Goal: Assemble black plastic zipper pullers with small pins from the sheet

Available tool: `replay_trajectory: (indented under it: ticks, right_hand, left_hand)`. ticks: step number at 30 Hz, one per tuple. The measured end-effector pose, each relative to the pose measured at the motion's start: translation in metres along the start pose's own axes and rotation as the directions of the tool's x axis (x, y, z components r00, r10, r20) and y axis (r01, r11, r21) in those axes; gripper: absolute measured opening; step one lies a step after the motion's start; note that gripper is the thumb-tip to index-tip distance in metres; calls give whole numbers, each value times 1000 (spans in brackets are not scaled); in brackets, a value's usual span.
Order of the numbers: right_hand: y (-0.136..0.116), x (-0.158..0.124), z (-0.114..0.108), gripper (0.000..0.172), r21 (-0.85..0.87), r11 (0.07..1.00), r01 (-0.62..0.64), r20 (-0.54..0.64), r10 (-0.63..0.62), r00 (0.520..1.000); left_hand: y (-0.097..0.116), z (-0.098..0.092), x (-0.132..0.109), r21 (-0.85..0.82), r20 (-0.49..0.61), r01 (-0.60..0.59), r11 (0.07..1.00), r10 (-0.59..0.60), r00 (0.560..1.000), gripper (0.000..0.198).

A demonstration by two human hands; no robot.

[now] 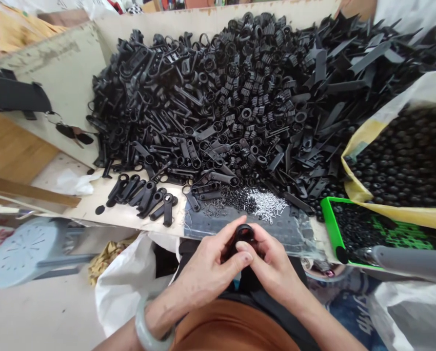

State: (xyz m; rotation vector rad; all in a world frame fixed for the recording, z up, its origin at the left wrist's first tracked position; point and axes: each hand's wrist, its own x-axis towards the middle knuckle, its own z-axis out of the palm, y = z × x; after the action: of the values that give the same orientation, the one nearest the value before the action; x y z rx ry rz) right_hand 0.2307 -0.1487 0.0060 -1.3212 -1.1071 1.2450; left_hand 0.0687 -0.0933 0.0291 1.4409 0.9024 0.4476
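Observation:
Both hands meet over the front edge of the bench, closed around one black plastic part with a ring-shaped end [244, 232]. My left hand [212, 258] wraps it from the left, its thumb lying across the front. From the other side my right hand [274, 261] grips the same part, its thumb close to the left one. Most of the part is hidden by fingers. Just beyond the hands lie a small heap of silver pins [269, 204], tiny black pieces [238, 199] and small dark metal bits [215, 208] on a grey mat [287, 226].
A large heap of black plastic parts [203, 97] covers the bench. Several ring-ended black parts [145, 197] lie in a row at front left. On the right are a yellow-edged sack of black balls [404, 156] and a green tray [331, 222]. A blue stool [24, 253] stands left.

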Motion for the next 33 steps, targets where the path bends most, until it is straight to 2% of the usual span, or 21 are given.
replay_trajectory:
  ticks: [4,7,10,12,14,15,19,22,26,28,31,33]
  right_hand:
    - [-2,2,-4,22,10,1000,-23,27,22,999]
    - [-3,9,-12,24,27,999,-23,12,23,1000]
    - [-4,14,-19,28,56,998,4,-24,-2,1000]
    - [-3,14,-20,28,65,998,17,-23,-15,1000]
    - [-1,13,-19,28,60,998,19,-17,-18,1000]
    - [0,12,-18,28,53,998,22,-19,-21,1000]
    - [3,14,-16,25,-51,997,65,-89,-70,994]
    - [4,16,-16,22,-114,990,84,-122,-97,988]
    - [5,12,-10,29,48,999,16,-61,-13,998]
    - [6,7,-6,30,84,997,-2,-39,6,999]
    - [6,2,-4,27,84,996,19,-42,-15,999]
    - [6,1,-3,26,82,996,25,-45,-21,999]
  left_hand:
    - [3,2,-2,118,42,47,992,-52,998,65]
    - [2,1,1,97,79,-17,995,9,997,73]
    - [0,-1,5,58,-57,-87,994,91,994,84]
    - [0,-4,8,65,-101,-62,996,68,993,66]
    - [2,-5,9,73,-35,-20,997,23,999,38]
    - [3,-6,10,77,4,-13,997,12,1000,30]
    - [6,-3,10,113,-5,-69,991,70,998,32]
    - [0,-1,8,195,-7,-130,972,134,991,33]
    - [-10,-2,6,246,-27,-210,946,223,974,31]
    - [-11,-5,5,260,8,-259,930,266,964,30]
    - [-8,-9,4,267,78,-271,925,259,963,28]
    - [-7,-9,3,251,79,-237,939,224,971,27]
